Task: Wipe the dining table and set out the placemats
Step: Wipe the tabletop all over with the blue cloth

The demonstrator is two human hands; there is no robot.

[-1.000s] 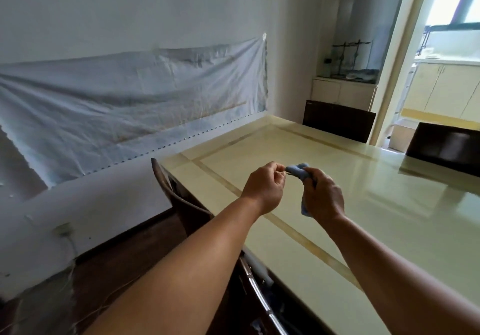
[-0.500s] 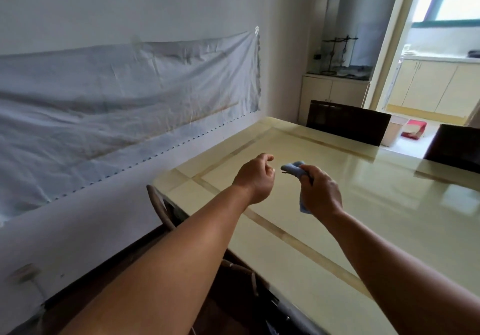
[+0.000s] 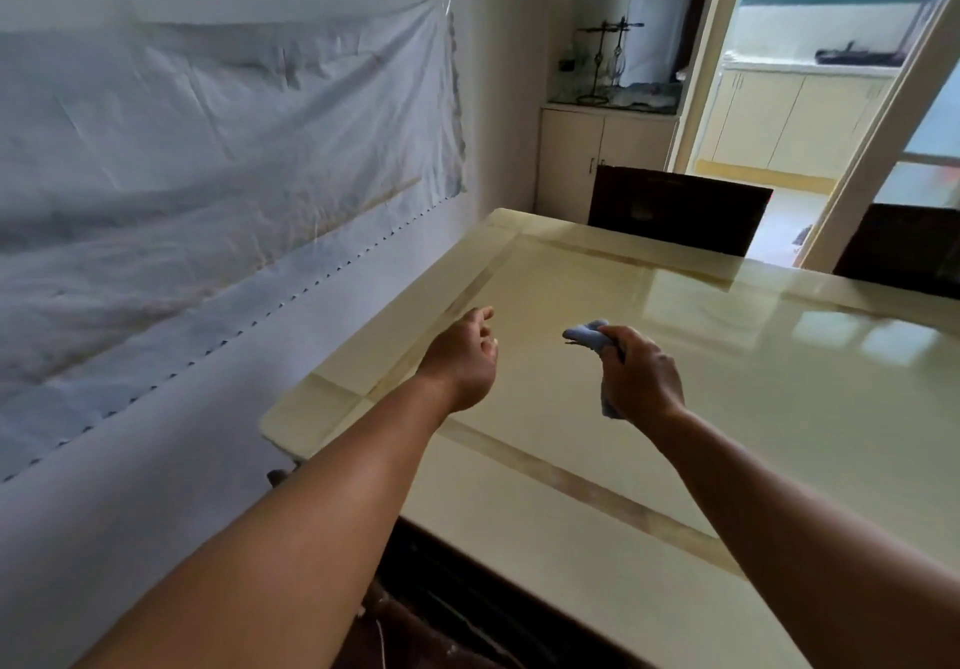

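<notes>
While the fingers [image 3: 626, 343] of the right hand [image 3: 641, 377] are curled tight on a bunched blue cloth [image 3: 587, 334], one wad pokes out ahead of the knuckles toward the far side and a tail hangs below the palm.
Cloth: held in the air, clear of the dining table [image 3: 779, 408]; glossy cream top lies directly beneath and spreads away forward and to the right.
Left hand [image 3: 462, 356]: empty, fingers loosely bent and apart, beside the cloth with a gap between, over the table's wall-side edge.
Nearer hand to the surface to be wiped: the right, judged ready to drop straight down.
Placemats: none in view.
Beyond: two dark chairs [image 3: 675, 216] at the far edge.
</notes>
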